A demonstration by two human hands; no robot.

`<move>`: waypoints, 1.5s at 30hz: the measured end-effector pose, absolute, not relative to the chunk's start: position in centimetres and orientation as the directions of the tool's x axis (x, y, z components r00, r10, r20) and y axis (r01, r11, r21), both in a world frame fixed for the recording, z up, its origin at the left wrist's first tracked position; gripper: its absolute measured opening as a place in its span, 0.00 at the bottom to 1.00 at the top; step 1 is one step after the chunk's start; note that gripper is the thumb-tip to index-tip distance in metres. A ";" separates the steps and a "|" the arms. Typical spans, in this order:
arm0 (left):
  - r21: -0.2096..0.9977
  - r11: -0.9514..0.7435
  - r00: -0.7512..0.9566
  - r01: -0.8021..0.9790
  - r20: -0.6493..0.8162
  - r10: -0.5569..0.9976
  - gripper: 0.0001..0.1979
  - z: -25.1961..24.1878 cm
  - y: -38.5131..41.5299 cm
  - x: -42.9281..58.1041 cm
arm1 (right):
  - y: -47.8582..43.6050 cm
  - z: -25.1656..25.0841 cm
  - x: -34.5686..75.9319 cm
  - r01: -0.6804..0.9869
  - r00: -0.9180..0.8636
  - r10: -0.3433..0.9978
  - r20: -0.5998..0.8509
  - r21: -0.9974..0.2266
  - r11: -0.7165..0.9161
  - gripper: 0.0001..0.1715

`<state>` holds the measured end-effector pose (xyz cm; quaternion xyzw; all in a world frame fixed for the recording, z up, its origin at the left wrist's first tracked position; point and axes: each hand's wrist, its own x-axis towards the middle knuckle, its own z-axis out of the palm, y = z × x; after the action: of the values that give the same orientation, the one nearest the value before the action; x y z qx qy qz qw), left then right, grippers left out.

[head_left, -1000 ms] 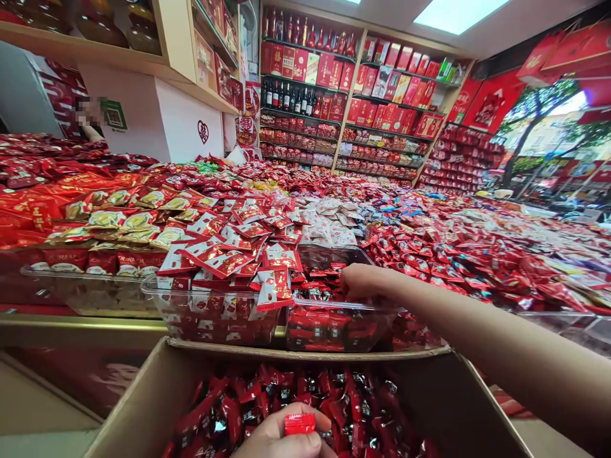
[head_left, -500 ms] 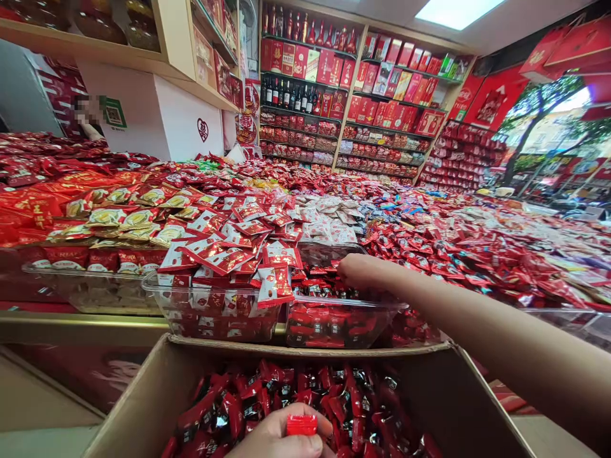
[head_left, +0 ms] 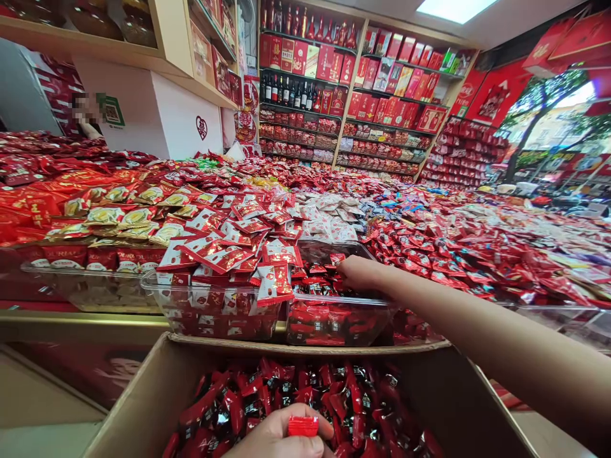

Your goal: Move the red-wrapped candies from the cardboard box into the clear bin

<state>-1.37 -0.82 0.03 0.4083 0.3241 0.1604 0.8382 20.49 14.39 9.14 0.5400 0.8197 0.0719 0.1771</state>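
At the bottom of the head view, my left hand [head_left: 286, 434] is closed around a red wrapped candy [head_left: 303, 426], just above a heap of red and black wrapped candies [head_left: 233, 407] in an open cardboard box [head_left: 138, 397]. My right hand [head_left: 359, 273] reaches across into a clear plastic bin [head_left: 334, 302] holding the same kind of candy. Its fingers are closed, and a small red wrapped candy [head_left: 337, 259] shows at their tips. The palm and the undersides of those fingers are hidden.
Left of the bin stands a clear bin of heaped white-and-red packets [head_left: 224, 251]. Golden packets [head_left: 107, 216] lie farther left. Loose candies [head_left: 429, 245] spread to the right. Shelves of bottles and red boxes [head_left: 310, 63] line the back wall.
My right hand has shifted slightly at the bin, and a red candy shows more plainly at its fingertips. My left hand stays nearly still with its candy.
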 end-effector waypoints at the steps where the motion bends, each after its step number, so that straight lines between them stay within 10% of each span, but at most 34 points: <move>1: 0.792 0.610 0.731 0.008 -0.421 0.537 0.15 0.0 -0.8 -1.4 | 14.3 9.2 20.5 0.862 -0.349 0.911 -0.221 0.305 0.404 0.12; 13: 0.701 0.713 0.669 -0.015 -0.523 0.528 0.24 0.7 -1.1 -0.7 | 13.4 10.6 20.4 0.880 -0.318 0.918 -0.237 0.287 0.379 0.12; 17: 0.708 0.706 0.713 -0.029 -0.480 0.511 0.28 1.1 -0.9 -1.1 | 11.4 13.2 20.6 0.910 -0.343 0.939 -0.002 0.247 0.333 0.11; 20: 0.710 0.701 0.743 -0.059 -0.437 0.506 0.32 1.8 -0.9 -1.4 | 7.0 14.9 19.4 0.915 -0.401 0.892 0.211 0.042 0.402 0.12; 24: 0.732 0.678 0.777 -0.067 -0.388 0.496 0.43 2.9 -1.1 -1.7 | 0.1 12.8 16.0 0.754 -0.525 0.850 0.038 -0.444 0.485 0.09; 29: 0.785 0.618 0.777 -0.038 -0.366 0.512 0.47 2.9 -1.7 -1.8 | -3.2 6.9 13.2 0.567 -0.580 0.814 -0.019 -0.727 0.387 0.06; 36: 0.878 0.471 0.774 -0.085 -0.239 0.586 0.11 2.1 -1.7 -1.5 | -1.9 6.2 15.1 0.489 -0.424 0.903 -0.065 -0.856 0.168 0.08; 45: 0.892 0.450 0.790 -0.038 -0.249 0.561 0.11 2.6 -1.9 -2.0 | -1.7 5.7 15.5 0.263 -0.395 0.910 -0.125 -0.965 -0.018 0.13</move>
<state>-1.98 -1.91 2.57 0.4908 0.2662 0.1852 0.8087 15.48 -1.68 5.71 0.4623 0.6343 -0.5435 -0.2976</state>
